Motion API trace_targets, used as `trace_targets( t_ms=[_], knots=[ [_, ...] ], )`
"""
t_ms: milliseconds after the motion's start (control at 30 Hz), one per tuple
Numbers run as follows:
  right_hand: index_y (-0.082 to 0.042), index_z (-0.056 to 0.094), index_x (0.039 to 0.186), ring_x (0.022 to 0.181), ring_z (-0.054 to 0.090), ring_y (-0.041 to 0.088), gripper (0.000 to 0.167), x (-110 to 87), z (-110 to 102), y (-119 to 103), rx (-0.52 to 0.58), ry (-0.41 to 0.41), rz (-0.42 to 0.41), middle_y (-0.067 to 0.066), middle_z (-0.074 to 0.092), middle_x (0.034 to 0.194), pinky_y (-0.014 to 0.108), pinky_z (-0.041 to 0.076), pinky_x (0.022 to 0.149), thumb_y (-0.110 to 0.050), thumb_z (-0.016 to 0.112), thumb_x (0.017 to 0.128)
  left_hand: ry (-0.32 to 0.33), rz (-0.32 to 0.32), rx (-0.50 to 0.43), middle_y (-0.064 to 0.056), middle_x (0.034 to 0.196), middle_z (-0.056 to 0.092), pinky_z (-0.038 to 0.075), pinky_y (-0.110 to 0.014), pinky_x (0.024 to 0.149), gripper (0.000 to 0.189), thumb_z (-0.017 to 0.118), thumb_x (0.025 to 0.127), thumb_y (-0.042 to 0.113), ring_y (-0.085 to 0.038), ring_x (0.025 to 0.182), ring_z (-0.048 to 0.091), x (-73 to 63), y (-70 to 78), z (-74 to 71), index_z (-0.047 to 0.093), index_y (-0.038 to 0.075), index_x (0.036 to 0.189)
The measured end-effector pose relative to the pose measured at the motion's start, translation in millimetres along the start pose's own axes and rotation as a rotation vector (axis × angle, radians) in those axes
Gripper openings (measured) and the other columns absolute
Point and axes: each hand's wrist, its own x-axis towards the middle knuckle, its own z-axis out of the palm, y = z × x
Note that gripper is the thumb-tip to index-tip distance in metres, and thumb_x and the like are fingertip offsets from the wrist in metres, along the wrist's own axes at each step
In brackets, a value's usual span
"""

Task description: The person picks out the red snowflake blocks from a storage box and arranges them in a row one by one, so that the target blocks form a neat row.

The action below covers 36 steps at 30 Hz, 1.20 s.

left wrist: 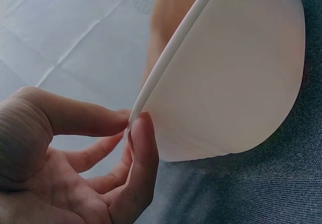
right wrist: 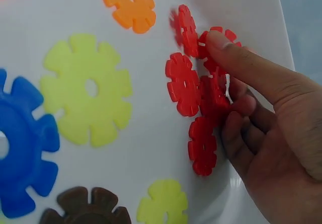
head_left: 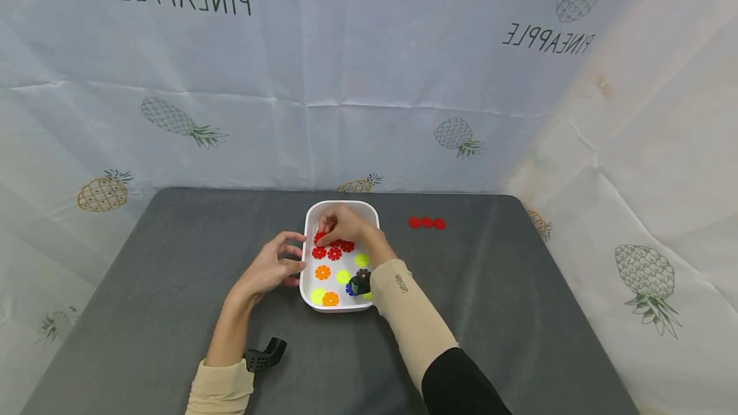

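Red notched flower discs [right wrist: 183, 84] bunched near the far left corner of the white tray [head_left: 337, 310], some overlapping. Right grip [head_left: 344, 223] grasping there, thumb pressed over one red disc [right wrist: 210, 60] with fingers curled behind; cannot tell whether on that piece alone or on a neighbour too. Left grip [head_left: 271, 268] pinching the tray's left edge between thumb and finger.

On the dark desk [head_left: 490, 312], toward its far edge: the tray itself and, off the tray's far right corner, a row of three red discs [head_left: 427, 222], end to end and apparently joined. Nearer the tray's front edge: orange discs [head_left: 323, 272], yellow-green discs [head_left: 343, 276], a brown disc [right wrist: 93, 214] and a blue disc [right wrist: 27, 133].

Step in hand, by all appearances: picking a red piece out of the cluster, probably by colour. Called for next, most likely: a firm pinch on a single disc, then a straight lift away from the touching neighbours, with enough steadiness at the left edge to prevent any sliding or tipping. Main risk: dragging a second red disc along.
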Motion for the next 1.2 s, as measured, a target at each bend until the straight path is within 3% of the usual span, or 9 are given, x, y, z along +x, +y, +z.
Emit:
trace_targets(
  t_ms=[300,500,700,833,933,1067,1200],
  knots=[
    [-0.006,0.072,0.103,0.074,0.060,0.013,0.014,-5.0,-10,-10,0.025,-0.031,0.008,0.004,0.071,0.091,0.018,0.052,0.067,-0.013,0.082,0.096,0.005,-0.004,-0.005,-0.025,0.127,0.058,0.068,-0.043,0.075,0.061,0.068,0.098,0.004,-0.026,0.091,0.072,-0.5,0.9,0.3,0.042,0.004,0.153],
    [-0.005,0.073,0.116,0.084,0.072,0.029,0.017,-14.2,-29,-19,0.069,0.001,-0.008,0.010,0.072,0.102,0.040,0.068,0.084,-0.012,0.074,0.100,0.006,-0.003,-0.001,-0.026,0.128,0.058,0.069,-0.045,0.076,0.061,0.068,0.098,0.005,-0.026,0.092,0.072,-0.5,1.2,0.8,0.042,0.004,0.154],
    [-0.001,0.074,0.119,0.089,0.073,0.037,0.018,-26.3,-57,-17,0.106,0.084,-0.091,0.013,0.071,0.100,0.046,0.068,0.088,-0.006,0.069,0.102,0.012,-0.006,0.006,-0.025,0.126,0.058,0.068,-0.044,0.075,0.061,0.068,0.099,0.005,-0.026,0.091,0.071,0.3,0.3,0.8,0.043,0.004,0.154],
    [0.000,0.072,0.121,0.101,0.071,0.051,0.019,-37.1,-77,-11,0.163,0.136,-0.083,0.015,0.071,0.104,0.057,0.065,0.093,-0.005,0.066,0.104,0.021,-0.008,0.007,-0.023,0.125,0.058,0.068,-0.043,0.075,0.060,0.068,0.099,0.005,-0.025,0.092,0.071,0.5,0.1,-0.9,0.044,0.005,0.153],
    [0.000,0.069,0.126,0.103,0.071,0.052,0.022,-46.6,-91,-1,0.181,0.193,-0.043,0.018,0.071,0.108,0.063,0.062,0.097,-0.007,0.065,0.106,0.020,-0.001,0.010,-0.023,0.124,0.058,0.068,-0.043,0.075,0.060,0.067,0.099,0.004,-0.025,0.091,0.071,1.1,-0.6,-1.3,0.044,0.005,0.154],
    [0.002,0.066,0.133,0.104,0.073,0.051,0.028,-59.7,-106,18,0.171,0.249,0.016,0.025,0.071,0.116,0.064,0.060,0.100,-0.008,0.063,0.108,0.018,0.005,0.010,-0.023,0.124,0.058,0.068,-0.045,0.076,0.060,0.068,0.098,0.004,-0.025,0.089,0.071,0.8,-0.8,-0.4,0.044,0.005,0.153],
    [0.004,0.067,0.128,0.107,0.073,0.053,0.024,-72.2,-116,42,0.117,0.256,0.056,0.029,0.074,0.115,0.060,0.063,0.096,-0.007,0.060,0.108,0.015,0.013,0.011,-0.023,0.124,0.058,0.068,-0.046,0.076,0.062,0.068,0.099,0.005,-0.024,0.089,0.070,-0.9,0.0,-0.2,0.043,0.004,0.155]
  ],
)
